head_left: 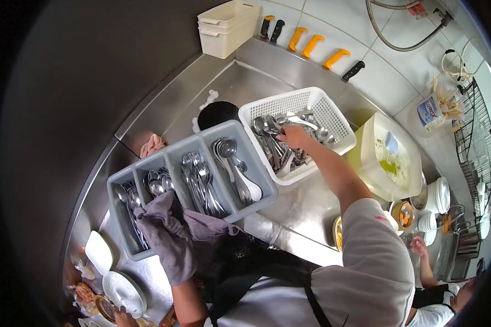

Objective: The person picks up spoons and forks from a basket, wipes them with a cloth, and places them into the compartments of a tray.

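My right hand [295,136] reaches into a white perforated basket [333,111], its fingers closed on cutlery [273,126] among a jumble of spoons and forks. At left, a purple-grey cloth [174,240] covers my left hand and hangs over the front of a grey cutlery tray [234,131]. The fingers under that cloth are hidden, but the cloth is bunched around them. Sorted in the tray's compartments are forks [202,182], small spoons [157,181], and larger spoons [227,147] with a white soup spoon [249,188]. More cutlery fills the leftmost compartment, partly hidden by the cloth.
A tub of cloudy liquid [390,158] stands right of the basket. Behind are a black round item [217,115], stacked cream bins [223,38] and wall-mounted knives [311,46]. Dishes [124,291] and another person's hand [125,318] are lower left. A co-worker [436,294] stands at right.
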A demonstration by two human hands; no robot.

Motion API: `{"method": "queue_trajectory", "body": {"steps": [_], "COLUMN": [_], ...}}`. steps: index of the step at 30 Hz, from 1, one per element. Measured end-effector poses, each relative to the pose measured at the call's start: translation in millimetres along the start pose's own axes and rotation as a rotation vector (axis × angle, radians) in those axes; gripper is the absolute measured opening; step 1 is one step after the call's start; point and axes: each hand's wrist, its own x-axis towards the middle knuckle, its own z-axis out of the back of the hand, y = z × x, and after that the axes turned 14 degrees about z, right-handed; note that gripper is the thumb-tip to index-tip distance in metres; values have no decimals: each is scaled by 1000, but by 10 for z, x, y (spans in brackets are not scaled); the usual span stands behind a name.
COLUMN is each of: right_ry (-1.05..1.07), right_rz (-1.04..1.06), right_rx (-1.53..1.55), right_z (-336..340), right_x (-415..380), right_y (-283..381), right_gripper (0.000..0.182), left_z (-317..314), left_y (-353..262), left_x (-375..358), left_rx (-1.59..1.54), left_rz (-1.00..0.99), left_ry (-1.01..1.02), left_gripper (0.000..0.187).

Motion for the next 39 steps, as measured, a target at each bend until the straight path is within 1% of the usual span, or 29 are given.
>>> {"method": "queue_trajectory", "body": {"steps": [1, 3, 4, 5, 7, 8, 9, 11, 12, 13, 14, 16, 17, 19, 22, 24, 26, 27, 28, 29, 30, 32, 33, 34, 35, 36, 37, 38, 39], "right_ry": [15, 54, 117, 138, 178, 191, 77, -151, -302, -158, -12, 7, 45, 115, 122, 72, -4, -114, -223, -328, -453, -525, -562, -440, -292, -138, 19, 109, 123], "right_rz": [-10, -29, -33, -5, 50, 75, 109, 181, 142, -5, -153, -305, -341, -410, -542, -618, -648, -620, -589, -555, -370, -290, -252, -180, -223, -263, -299, -301, -274], "right_rx": [-11, -32, -48, 29, 180, 168, 165, 146, -68, -61, -50, -47, -54, -65, 84, 103, 174, 173, 168, 158, 171, 545, 737, 599, 355, 116, -120, -123, -137], "right_z": [37, 72, 94, 132, 461, 358, 256, 155, 141, 269, 547, 364, 289, 323, 295, 153, 147, 12, -262, -391, -333, -185, -134, -128, -50, 79, 178, 218, 199], "right_x": [57, 138, 216, 195, -23, 81, 42, -68, -120, -184, -299, -458, -528, -517, -434, -410, -409, -338, -211, -142, -158, 6, 120, 231, 196, 56, -85, -178, -224], "right_y": [36, 90, 114, 79, 185, -88, -264, -534, -577, -438, -81, 8, 81, 507, 666, 719, 761, 635, 351, 138, 77, 80, 18, -63, 35, 314, 545, 607, 651], "right_gripper": [49, 49, 54, 57, 63, 66, 66, 65, 69, 71, 73, 75, 69, 58, 46, 42, 40, 40, 39, 40, 40, 41, 41, 61, 69, 76, 84, 102, 102], "left_z": [22, 83, 88, 80, 60, 57, 54, 73, 80, 91, 95, 103, 102, 101, 86, 90, 89, 102, 116, 133, 238, 388, 407, 378, 330, 188, 132, 75, 52], "left_y": [11, 126, 138, 125, 53, 12, -28, -16, -5, 28, 48, 81, 93, 114, 102, 61, 60, 68, 77, 90, 132, 222, 246, 268, 272, 222, 173, 123, 81], "left_x": [25, 64, 67, 50, 11, -3, -17, 3, 18, 35, 43, 53, 47, 45, 28, -6, -7, 13, 33, 52, 98, 132, 146, 148, 144, 93, 62, 32, 24], "left_rx": [2, 155, 246, 372, 650, 803, 949, 960, 929, 835, 770, 680, 660, 654, 788, 953, 960, 668, 250, -115, -78, -147, -258, -179, -101, 177, 339, 496, 527], "left_rz": [2, -140, -217, -300, -445, -502, -567, -596, -589, -550, -523, -489, -481, -477, -484, -544, -622, -372, -127, 64, 67, 104, 133, 64, -3, -162, -246, -331, -347], "left_ry": [10, 20, 10, -17, -56, -64, -77, -90, -89, -74, -63, -49, -42, -38, -39, -49, -86, 29, 102, 80, 119, 176, 197, 164, 126, 25, -13, -64, -52], "left_gripper": [53, 46, 42, 35, 29, 29, 30, 29, 29, 29, 29, 29, 28, 28, 27, 26, 29, 33, 38, 43, 46, 43, 37, 34, 31, 30, 29, 29, 28]}}
